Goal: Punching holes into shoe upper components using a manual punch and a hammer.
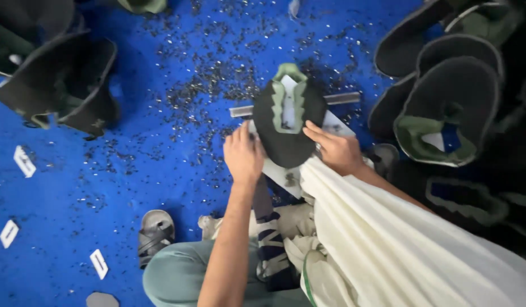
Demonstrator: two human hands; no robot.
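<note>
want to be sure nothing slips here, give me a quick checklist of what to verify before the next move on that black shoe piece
1. Left hand on the black shoe upper with green jagged trim: ok, it rests on the lower left edge.
2. Right hand on the piece: ok, fingers touch its right edge.
3. Piece seated on the grey metal stand: ok, it lies across the bar.
4. Grip closed firmly: cannot tell, fingertips are partly hidden.
5. White cloth away from the piece: not ok, it drapes up to the right wrist.
6. Blue floor free of debris: not ok, dark scraps are scattered.
</note>
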